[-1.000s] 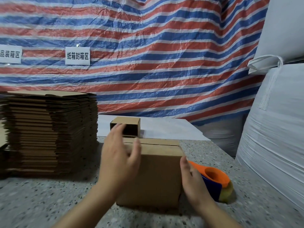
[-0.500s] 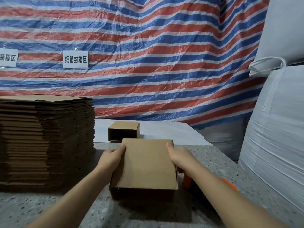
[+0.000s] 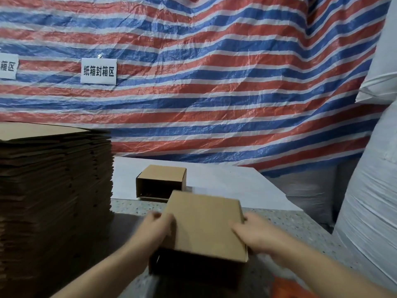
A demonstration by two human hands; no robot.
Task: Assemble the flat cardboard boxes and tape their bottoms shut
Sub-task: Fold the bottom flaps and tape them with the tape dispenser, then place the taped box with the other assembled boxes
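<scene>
Two hands are seen in the head view, one at each side of the box (image 3: 206, 224). It is gripped by the left hand (image 3: 155, 229) with fingers curled over its left edge, and by the right hand (image 3: 255, 235) with fingers curled at its right edge. The box sits between the palms, above the table (image 3: 300, 224), with its open side dark and facing the wearer. A second box (image 3: 161, 179) lies beyond the fingertips, well apart; the stack (image 3: 55, 190) is left of the left fingers. For a good placement, even pressure should be kept on both sides so the walls are not crushed, and the box should be set down square.
</scene>
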